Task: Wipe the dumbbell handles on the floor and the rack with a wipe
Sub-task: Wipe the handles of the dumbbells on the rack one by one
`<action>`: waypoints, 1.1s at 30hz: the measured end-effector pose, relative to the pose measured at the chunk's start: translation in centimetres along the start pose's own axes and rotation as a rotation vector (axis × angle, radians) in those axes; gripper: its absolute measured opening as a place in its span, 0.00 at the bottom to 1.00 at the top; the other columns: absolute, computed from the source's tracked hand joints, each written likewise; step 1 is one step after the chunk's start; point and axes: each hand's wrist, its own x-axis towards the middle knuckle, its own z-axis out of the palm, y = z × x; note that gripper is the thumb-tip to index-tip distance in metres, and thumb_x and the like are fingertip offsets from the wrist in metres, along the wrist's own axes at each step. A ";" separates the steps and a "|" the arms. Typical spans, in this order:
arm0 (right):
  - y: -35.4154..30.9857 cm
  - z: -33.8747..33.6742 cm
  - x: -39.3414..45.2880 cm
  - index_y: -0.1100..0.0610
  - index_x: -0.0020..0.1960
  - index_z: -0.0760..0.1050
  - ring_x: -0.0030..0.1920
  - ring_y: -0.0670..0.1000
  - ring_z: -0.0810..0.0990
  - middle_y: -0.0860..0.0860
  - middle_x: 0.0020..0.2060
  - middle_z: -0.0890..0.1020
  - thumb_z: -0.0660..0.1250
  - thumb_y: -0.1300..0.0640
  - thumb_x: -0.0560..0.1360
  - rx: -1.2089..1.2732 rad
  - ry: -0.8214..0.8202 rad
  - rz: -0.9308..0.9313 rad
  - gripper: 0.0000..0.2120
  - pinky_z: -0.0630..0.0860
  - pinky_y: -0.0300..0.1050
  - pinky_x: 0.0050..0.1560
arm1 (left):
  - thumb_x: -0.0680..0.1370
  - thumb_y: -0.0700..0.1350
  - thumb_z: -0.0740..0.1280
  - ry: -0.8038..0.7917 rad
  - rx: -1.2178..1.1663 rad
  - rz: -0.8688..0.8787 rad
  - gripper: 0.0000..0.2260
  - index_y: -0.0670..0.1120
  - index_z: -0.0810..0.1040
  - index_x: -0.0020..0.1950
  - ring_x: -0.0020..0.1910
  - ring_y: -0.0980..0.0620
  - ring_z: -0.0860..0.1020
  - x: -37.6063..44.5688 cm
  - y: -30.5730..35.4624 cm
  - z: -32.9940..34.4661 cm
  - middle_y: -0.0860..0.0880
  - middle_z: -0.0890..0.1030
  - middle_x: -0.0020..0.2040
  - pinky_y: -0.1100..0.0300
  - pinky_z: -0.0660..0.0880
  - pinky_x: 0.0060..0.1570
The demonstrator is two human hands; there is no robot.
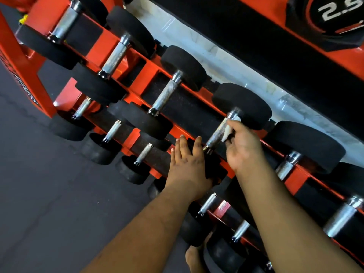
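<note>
Two tiers of dumbbells on orange rack (pixel 145 73), dark floor (pixel 39 184) below. Right hand (pixel 243 146) pinches white wipe (pixel 229 131) on handle (pixel 217 133); left hand (pixel 187 164) flat, fingers straight, on dumbbell head.

Black dumbbell heads (pixel 242 105) flank each handle (pixel 218 131), leaving narrow gaps above the rack (pixel 149 73).

I see most of the wipe (pixel 230 129) buried under my right hand (pixel 243 147). My left hand (pixel 187 164) covers that dumbbell's near head, and the weight plate (pixel 334 18) runs off the frame's top corner.
</note>
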 end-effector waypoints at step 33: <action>1.4 -2.2 2.5 0.60 0.64 0.78 0.50 0.54 0.83 0.58 0.53 0.84 0.70 0.54 0.77 -0.045 -0.106 0.187 0.18 0.82 0.47 0.48 | 0.72 0.64 0.74 0.008 0.001 0.017 0.55 0.51 0.36 0.82 0.80 0.41 0.32 0.0 0.1 0.1 0.37 0.34 0.81 0.46 0.36 0.79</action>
